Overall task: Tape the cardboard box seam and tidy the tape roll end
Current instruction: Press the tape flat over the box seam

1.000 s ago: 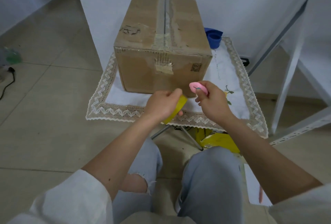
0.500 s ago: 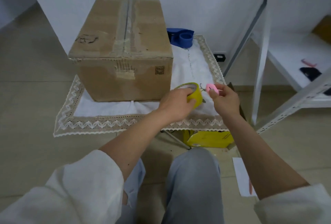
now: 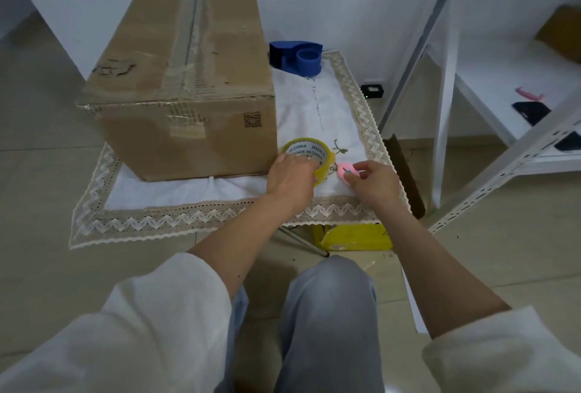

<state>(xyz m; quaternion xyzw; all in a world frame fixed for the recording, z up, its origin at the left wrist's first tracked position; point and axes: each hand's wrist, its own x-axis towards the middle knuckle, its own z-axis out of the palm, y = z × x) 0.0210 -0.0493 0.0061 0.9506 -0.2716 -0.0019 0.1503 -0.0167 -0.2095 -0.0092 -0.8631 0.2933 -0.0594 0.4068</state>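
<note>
While my left hand (image 3: pixel 290 177) rests on the yellow tape roll (image 3: pixel 309 153), its fingers (image 3: pixel 300 163) curl over the near rim and grip it against the cloth-covered bench (image 3: pixel 320 109). The roll lies flat, its printed core facing up, just beside the near right corner of the cardboard box (image 3: pixel 185 84). My right hand (image 3: pixel 375 185) sits next to it, fingers pinching a small pink cutter (image 3: pixel 345 171) that lies close to the roll's right side; whether the two touch I cannot tell. The box stands on the left part of the bench, its top seam (image 3: pixel 191 43) covered by a strip of clear tape that runs over the front edge and ends on the front face. Behind the box's right side a blue tape dispenser (image 3: pixel 297 57) stands at the far edge of the cloth.
</note>
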